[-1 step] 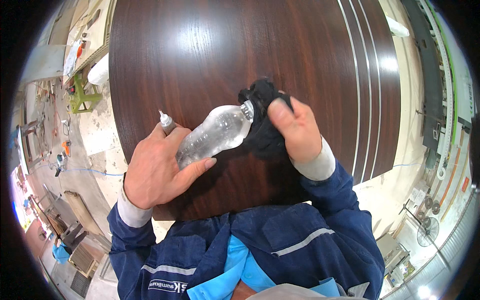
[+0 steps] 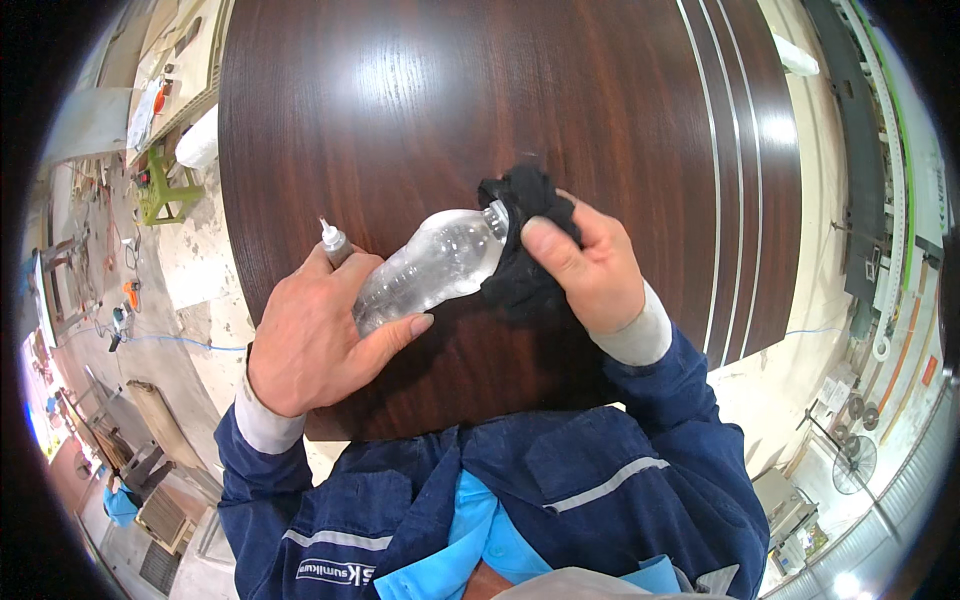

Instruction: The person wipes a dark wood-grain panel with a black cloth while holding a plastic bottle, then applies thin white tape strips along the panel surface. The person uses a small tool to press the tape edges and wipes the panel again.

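Note:
My left hand (image 2: 315,330) is closed round a clear plastic bottle (image 2: 435,262) with liquid in it. The bottle lies tilted, its neck toward the right. Past the fingers of the same hand sticks up a small bottle with a pointed white nozzle (image 2: 334,240); its lower part is hidden by the hand. In my right hand (image 2: 590,262) a bunched black cloth (image 2: 527,250) is pinched between thumb and fingers. The cloth touches the bottle's neck and partly covers it. Both hands are over the dark brown wooden tabletop (image 2: 420,130).
Three pale stripes run along the tabletop's right part. On the floor to the left stand a green stool (image 2: 165,190) and a workbench (image 2: 190,75). A standing fan (image 2: 853,463) is at the lower right. Far off at the lower left is a person in blue (image 2: 122,503).
My right hand and the black cloth have shifted slightly, the thumb now lower and pressed on the cloth. My left hand and the bottles have stayed where they were.

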Demonstrator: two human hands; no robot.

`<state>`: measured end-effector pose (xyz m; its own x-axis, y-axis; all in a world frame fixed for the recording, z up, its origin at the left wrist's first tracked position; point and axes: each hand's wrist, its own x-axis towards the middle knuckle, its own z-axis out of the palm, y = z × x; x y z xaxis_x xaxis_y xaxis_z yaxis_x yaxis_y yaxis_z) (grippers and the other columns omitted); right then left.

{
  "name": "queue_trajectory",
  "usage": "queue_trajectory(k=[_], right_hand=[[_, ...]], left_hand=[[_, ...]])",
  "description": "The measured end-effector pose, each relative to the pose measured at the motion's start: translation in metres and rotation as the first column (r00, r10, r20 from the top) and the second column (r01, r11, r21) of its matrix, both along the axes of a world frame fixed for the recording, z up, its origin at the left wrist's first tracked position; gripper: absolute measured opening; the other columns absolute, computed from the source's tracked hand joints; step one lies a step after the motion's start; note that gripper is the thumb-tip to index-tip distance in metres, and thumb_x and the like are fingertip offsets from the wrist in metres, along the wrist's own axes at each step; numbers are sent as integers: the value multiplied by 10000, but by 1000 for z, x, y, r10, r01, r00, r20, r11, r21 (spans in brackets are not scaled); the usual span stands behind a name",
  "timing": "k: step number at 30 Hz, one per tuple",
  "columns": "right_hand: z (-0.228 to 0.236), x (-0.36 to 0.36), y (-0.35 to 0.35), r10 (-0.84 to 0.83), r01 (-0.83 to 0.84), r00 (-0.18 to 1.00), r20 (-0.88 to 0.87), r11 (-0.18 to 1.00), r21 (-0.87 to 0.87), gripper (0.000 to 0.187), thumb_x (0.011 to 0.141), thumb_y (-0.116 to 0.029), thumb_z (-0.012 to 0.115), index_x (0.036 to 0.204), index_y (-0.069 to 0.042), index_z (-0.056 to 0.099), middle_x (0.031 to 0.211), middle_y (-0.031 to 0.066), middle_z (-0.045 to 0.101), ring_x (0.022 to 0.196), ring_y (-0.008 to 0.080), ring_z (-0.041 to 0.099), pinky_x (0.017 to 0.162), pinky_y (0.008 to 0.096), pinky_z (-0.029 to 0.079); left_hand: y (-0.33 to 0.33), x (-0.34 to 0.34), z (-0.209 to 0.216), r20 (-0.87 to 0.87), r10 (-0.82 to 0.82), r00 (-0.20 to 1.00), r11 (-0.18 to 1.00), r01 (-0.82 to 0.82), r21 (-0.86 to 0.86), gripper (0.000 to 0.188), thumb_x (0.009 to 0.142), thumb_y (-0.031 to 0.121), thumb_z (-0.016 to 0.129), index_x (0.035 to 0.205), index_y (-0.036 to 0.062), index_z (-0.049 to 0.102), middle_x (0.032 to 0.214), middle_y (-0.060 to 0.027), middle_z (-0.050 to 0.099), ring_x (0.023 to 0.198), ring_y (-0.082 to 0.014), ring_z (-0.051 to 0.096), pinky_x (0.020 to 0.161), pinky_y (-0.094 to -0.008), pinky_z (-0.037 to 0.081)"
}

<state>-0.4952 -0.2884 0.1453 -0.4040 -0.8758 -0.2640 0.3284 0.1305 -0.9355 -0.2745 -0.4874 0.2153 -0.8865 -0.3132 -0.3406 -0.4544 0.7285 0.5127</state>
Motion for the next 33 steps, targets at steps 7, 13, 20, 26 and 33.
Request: queue_trajectory(k=[7,13,20,26,33], right_hand=[[-3,-45,-1,-299,423,838,-456,885,196,250,947,-127,844,1170,-25,796,1055,125,798,1015,231,764,922,351,590],[-28,-46,-34,12,36,-78,-997,999,9,415,785,-130,858,1194,-98,800,1232,136,685,1114,371,652,936,491,525],[-32,-43,-24,-17,-79,-9,-1000,997,-16,494,764,-3,728,1243,-115,778,1138,159,654,1014,379,631,882,478,523],[-27,-43,-25,48,11,-1,-999,999,48,503,752,11,729,1247,-81,757,1139,162,658,1009,375,630,888,476,529],[-27,-38,-22,40,-12,19,-999,999,40,536,719,31,724,1238,-94,759,1136,159,646,990,382,630,873,476,536]], left_hand=[[-10,-7,-18,-194,119,974,993,-112,47,617,884,500,861,1204,-16,746,1096,-252,722,992,-431,723,876,-485,577],[-19,-9,-33,-417,568,710,804,-371,464,626,890,439,908,1283,-5,708,1150,-148,743,1058,-263,702,948,-406,540],[-28,10,-44,-419,570,707,799,-356,485,695,902,498,885,1323,-17,682,1185,-131,739,1050,-228,694,941,-381,545],[-26,5,-74,-521,665,535,740,-380,555,809,921,521,868,1446,-31,598,1321,-183,700,1187,-249,672,1047,-385,521],[-37,-3,-127,-734,643,217,764,-250,595,948,931,542,844,1572,-34,450,1533,-260,518,1239,-333,673,1068,-461,587]])
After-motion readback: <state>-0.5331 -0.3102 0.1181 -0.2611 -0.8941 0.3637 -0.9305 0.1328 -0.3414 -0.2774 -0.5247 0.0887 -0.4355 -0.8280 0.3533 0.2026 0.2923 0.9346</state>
